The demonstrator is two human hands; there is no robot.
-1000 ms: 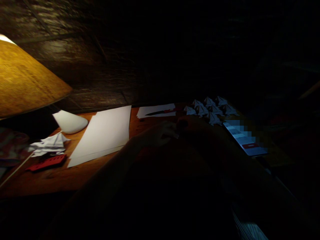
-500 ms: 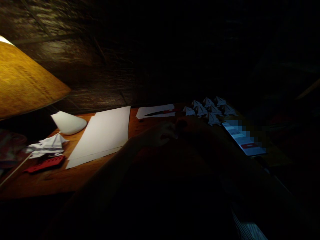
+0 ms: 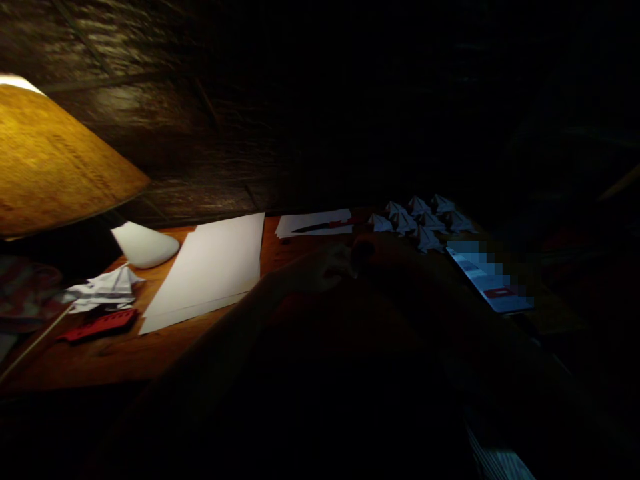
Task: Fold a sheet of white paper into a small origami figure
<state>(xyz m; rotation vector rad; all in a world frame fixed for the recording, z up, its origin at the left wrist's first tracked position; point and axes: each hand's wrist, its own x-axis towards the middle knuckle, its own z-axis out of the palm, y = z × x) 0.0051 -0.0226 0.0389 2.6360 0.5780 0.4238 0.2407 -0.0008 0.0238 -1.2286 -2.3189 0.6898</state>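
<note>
Shadow on my feed hides the small dark piece at the middle of the table, where the left hand, fingers curled, meets the right hand. I can't tell whether either grips it. I judge it light and crushable, best pinched by its edges. A knife on a paper sheet lies just beyond. Folded paper figures sit to the right, white sheets and a lamp to the left.

Left hand and right hand meet, fingers curled, in deep shadow.
</note>
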